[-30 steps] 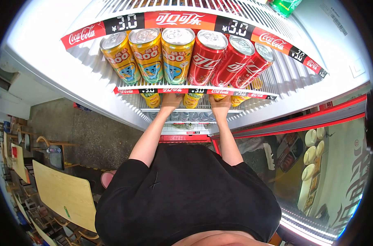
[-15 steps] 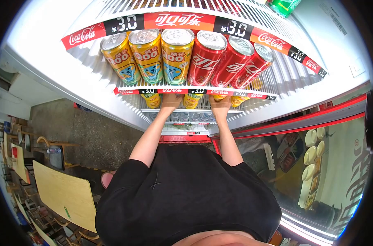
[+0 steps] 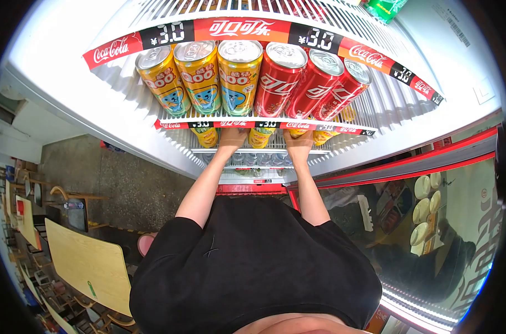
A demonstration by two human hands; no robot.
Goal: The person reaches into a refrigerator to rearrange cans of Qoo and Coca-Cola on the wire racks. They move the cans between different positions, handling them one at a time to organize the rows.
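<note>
Both my hands reach into a fridge under a shelf edge with red and black price labels (image 3: pixel 234 124). My left hand (image 3: pixel 232 139) is between two yellow cans, the left one (image 3: pixel 205 136) and the middle one (image 3: pixel 259 138); its fingers are hidden behind the shelf edge. My right hand (image 3: pixel 298 141) is at a yellow can (image 3: pixel 299 133) beside another yellow can (image 3: pixel 323 137), its fingers mostly hidden too. On the shelf above stand three yellow Qoo cans (image 3: pixel 240 78) and three red cola cans (image 3: pixel 280 80), upright in a row.
A higher wire shelf with a price strip (image 3: pixel 236 28) crosses the top. Below my hands are clear bottles (image 3: pixel 253 159) on a lower shelf. The open glass door (image 3: pixel 458 222) stands at right. Wooden tables (image 3: pixel 89 264) and chairs are at left.
Both hands stay in nearly the same place. In the glass door at right, a dark reflection has shifted over the pale round shapes.
</note>
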